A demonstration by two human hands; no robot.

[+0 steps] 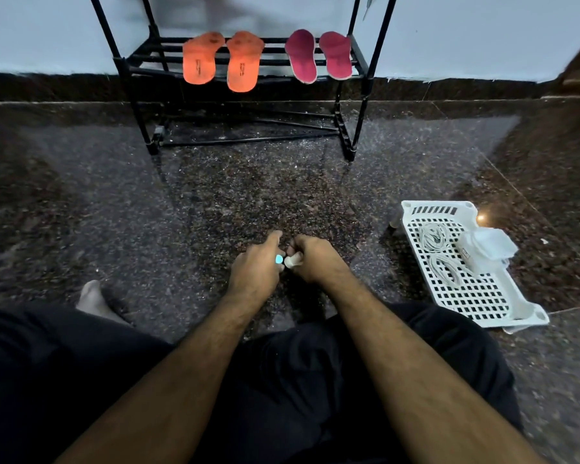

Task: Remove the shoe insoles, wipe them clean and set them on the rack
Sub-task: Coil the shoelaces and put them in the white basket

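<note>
Two orange insoles (200, 58) (244, 60) and two dark pink insoles (302, 56) (336, 55) lie side by side on a shelf of the black rack (128, 67) against the wall. Low in front of me, over the floor, my left hand (257, 266) and my right hand (310, 259) are close together. My right hand is closed around a small white wad (291, 261), possibly a wipe; only its end shows. My left hand's fingers are curled beside it and a pale blue ring shows on one finger. No shoes are in view.
A white perforated plastic tray (476, 296) lies on the dark granite floor at the right, holding white cables and a clear plastic packet. My bare foot (92, 298) rests at the left. My legs in black trousers fill the bottom of the view.
</note>
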